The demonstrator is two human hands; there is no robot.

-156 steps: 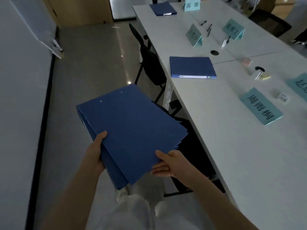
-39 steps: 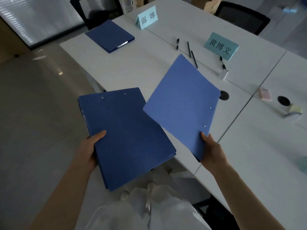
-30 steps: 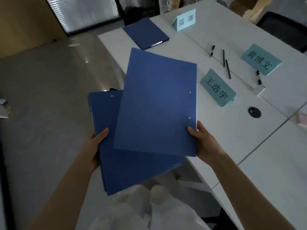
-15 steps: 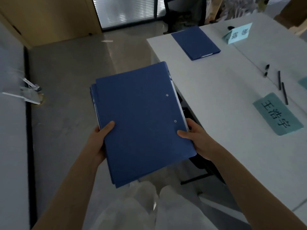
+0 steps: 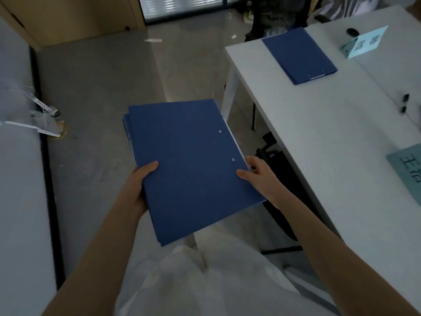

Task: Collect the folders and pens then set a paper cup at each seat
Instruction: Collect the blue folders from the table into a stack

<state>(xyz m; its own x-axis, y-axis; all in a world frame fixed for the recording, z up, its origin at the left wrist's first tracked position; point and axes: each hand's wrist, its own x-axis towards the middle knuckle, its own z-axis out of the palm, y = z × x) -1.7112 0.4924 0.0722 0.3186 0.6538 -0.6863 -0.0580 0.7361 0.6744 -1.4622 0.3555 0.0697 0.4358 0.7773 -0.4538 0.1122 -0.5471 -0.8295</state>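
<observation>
A person standing beside a white meeting table (image 5: 319, 137) holds a stack of blue folders (image 5: 191, 169) in both hands, out over the grey floor just off the table's near-left edge. The left hand (image 5: 136, 185) clasps the stack's left edge, thumb laid flat on the top cover and the other fingers hidden underneath. The right hand (image 5: 262, 179) closes on the stack's right edge, thumb pressed on the cover near two small metal rivets, fingers curled around the side where white page edges show. The stack sits tilted, its far corner pointing toward the table leg, with the lower folders peeking out slightly along the left side. On the table, at its far corner, a single blue folder (image 5: 298, 55) lies flat and closed. Beyond that folder, farther in on the tabletop, stands a pale teal name card (image 5: 366, 42); a second teal name card (image 5: 407, 169) sits at the table's right side, cut off by the frame. Two small dark pens (image 5: 404, 103) lie on the table between the two cards. A dark chair (image 5: 280, 169) is tucked under the table's near edge, just right of the held stack.
</observation>
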